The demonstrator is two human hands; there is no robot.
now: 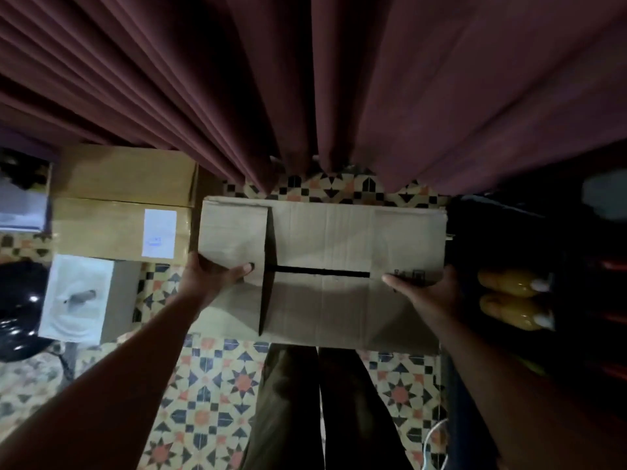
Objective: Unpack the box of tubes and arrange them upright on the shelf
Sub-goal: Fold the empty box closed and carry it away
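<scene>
A closed cardboard box (322, 266) is held over the patterned floor (217, 401), in front of a curtain (305, 79). The left hand (210, 276) grips its left end, thumb curled over the top flap. The right hand (424, 293) is wrapped round the right edge. Flaps look untaped, with a dark slot between them. Tubes cannot be seen. A drop is risked if one side slips, since only the edges are held. Yellow bottles (512, 296) sit just beside the right hand and could be knocked.
</scene>
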